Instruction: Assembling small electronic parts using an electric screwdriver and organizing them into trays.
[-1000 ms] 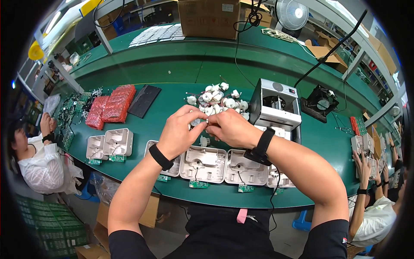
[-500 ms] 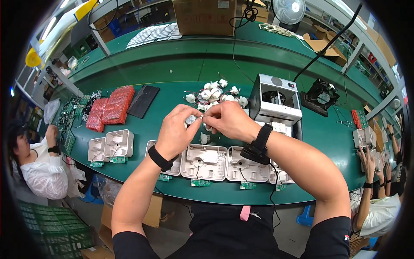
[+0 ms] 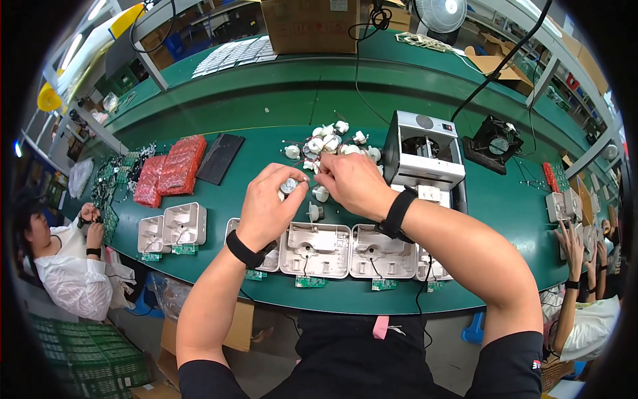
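Note:
My left hand [image 3: 269, 203] is closed, thumb and fingers pinching a small round white part with a silvery face [image 3: 288, 186] and a thin wire. My right hand [image 3: 359, 183] is at the near edge of a pile of similar white wired parts [image 3: 325, 141], its thumb and forefinger apart and nothing visible between them; its other fingers are partly hidden. Two loose white parts, one round [image 3: 320, 193] and one with a grey disc [image 3: 315, 212], lie between my hands. Just below stands a row of open white plastic housings [image 3: 314, 250], with green circuit boards [image 3: 310, 282] along their near side.
A grey-and-black bench machine [image 3: 425, 149] stands right of the pile, with a black fan [image 3: 495, 147] beyond. On the left are red bubble-wrapped packs [image 3: 181, 166], a black slab [image 3: 221, 158] and two more housings [image 3: 184, 224]. Co-workers sit at both ends of the green table [image 3: 495, 226].
My right hand has drawn away from the left hand's fingertips toward the pile, and its pinch has loosened. The left hand keeps hold of its round part, nearly in place.

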Demonstrator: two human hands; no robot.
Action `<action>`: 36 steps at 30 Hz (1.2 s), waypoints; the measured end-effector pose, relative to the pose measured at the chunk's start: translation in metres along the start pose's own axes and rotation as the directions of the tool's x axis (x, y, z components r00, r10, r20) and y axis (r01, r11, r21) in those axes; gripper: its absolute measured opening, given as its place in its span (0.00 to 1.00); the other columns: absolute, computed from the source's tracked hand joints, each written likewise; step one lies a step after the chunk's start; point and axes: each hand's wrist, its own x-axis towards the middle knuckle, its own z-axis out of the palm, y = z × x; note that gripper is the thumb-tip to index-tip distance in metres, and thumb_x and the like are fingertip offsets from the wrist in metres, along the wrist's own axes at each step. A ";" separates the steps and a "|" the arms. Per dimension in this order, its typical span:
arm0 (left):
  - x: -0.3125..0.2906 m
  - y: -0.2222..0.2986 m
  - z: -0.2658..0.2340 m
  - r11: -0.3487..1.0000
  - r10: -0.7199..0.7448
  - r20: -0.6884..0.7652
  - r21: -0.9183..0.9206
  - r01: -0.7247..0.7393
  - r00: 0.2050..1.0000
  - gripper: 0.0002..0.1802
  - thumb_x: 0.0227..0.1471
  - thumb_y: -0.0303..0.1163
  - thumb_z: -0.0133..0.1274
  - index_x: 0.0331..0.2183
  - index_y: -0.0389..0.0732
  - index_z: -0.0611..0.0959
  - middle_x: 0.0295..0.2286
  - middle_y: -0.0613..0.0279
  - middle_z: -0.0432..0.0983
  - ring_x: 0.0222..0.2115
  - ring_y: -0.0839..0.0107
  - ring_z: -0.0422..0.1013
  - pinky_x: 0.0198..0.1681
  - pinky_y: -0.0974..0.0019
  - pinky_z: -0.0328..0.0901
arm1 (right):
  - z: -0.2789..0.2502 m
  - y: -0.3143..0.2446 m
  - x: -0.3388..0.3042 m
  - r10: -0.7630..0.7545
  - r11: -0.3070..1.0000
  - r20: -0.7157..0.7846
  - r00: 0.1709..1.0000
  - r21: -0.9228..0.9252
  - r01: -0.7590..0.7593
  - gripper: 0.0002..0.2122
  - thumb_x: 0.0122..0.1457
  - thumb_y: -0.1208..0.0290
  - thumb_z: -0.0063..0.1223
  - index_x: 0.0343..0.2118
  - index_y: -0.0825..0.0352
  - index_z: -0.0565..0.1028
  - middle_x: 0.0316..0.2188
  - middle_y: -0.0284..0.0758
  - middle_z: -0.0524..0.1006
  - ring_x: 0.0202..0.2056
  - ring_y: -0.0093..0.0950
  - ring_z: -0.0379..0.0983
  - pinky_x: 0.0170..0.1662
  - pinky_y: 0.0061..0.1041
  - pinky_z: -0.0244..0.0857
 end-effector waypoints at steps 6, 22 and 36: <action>-0.004 0.004 -0.020 0.996 -0.041 -0.071 -0.077 0.036 0.997 0.11 0.53 0.27 0.56 0.41 0.37 0.82 0.38 0.60 0.77 0.30 0.74 0.71 0.32 0.68 0.66 | -0.007 -0.008 0.010 0.104 0.983 -0.289 0.952 0.175 -0.055 0.08 0.57 0.74 0.56 0.38 0.70 0.75 0.25 0.43 0.79 0.28 0.41 0.77 0.33 0.37 0.70; -0.111 0.096 0.017 0.962 0.163 -0.052 -0.211 -0.171 0.985 0.36 0.49 0.24 0.60 0.57 0.32 0.61 0.43 0.46 0.78 0.40 0.62 0.77 0.41 0.67 0.72 | -0.068 -0.078 -0.125 -0.030 0.785 -0.016 0.999 0.618 0.033 0.20 0.50 0.65 0.69 0.45 0.67 0.77 0.34 0.36 0.77 0.31 0.32 0.75 0.36 0.27 0.70; -0.151 0.130 0.087 0.808 0.086 0.362 -0.570 0.147 0.928 0.43 0.41 0.29 0.72 0.54 0.35 0.65 0.35 0.50 0.82 0.30 0.69 0.79 0.34 0.70 0.72 | -0.069 -0.063 -0.254 0.140 0.951 -0.136 0.981 0.296 -0.094 0.17 0.46 0.67 0.72 0.38 0.67 0.80 0.32 0.38 0.79 0.30 0.36 0.77 0.33 0.30 0.73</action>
